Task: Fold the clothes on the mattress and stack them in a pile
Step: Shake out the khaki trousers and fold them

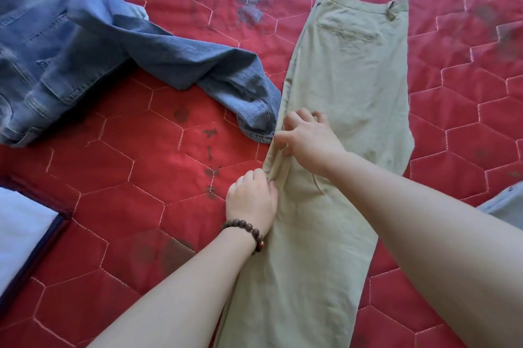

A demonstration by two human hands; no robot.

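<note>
Beige trousers [348, 87] lie lengthwise on the red quilted mattress [135, 183], folded leg on leg, waistband at the far end. My left hand [252, 200], with a bead bracelet on its wrist, pinches the trousers' left edge. A little farther up the same edge, my right hand [308, 138] grips a bunched fold of the cloth. Blue jeans [85, 44] lie crumpled at the upper left, one leg end touching the trousers' left edge.
A white sheet with a dark border [25, 231] shows at the mattress's left edge. A pale grey-blue cloth [506, 203] pokes in at the right. Dark stains mark the mattress near the top middle and centre.
</note>
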